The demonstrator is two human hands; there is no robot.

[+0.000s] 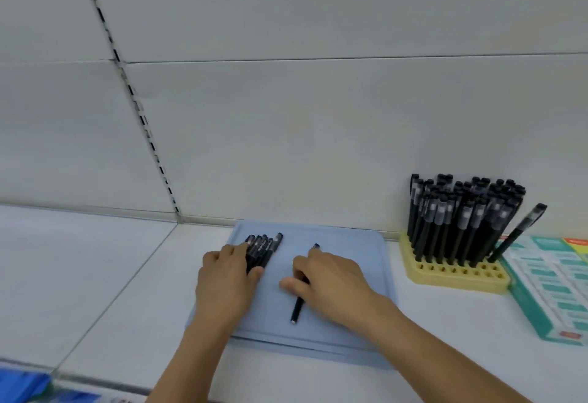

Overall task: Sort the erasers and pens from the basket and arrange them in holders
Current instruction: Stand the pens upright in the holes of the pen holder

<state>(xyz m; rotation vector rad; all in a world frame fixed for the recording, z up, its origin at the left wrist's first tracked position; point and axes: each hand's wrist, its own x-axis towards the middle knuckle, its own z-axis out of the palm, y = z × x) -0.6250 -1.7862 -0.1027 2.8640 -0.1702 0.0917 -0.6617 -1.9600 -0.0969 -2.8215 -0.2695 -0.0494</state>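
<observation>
A light blue tray [346, 320] lies on the white shelf in front of me. My left hand [227, 278] grips a bundle of several black pens [265, 245] on the tray's far left part. My right hand [331, 278] lies over a single black pen [297, 308] in the tray's middle, fingers curled round it; its ends stick out above and below the hand. To the right stands a yellow holder [458, 277] packed with many upright black pens [461, 211], one pen [517, 234] leaning at its right side.
A green and white box [553, 288] of erasers sits at the far right, beside the yellow holder. A white back wall with a slotted rail [136, 106] rises behind the shelf. Something blue [22, 383] shows at the bottom left corner.
</observation>
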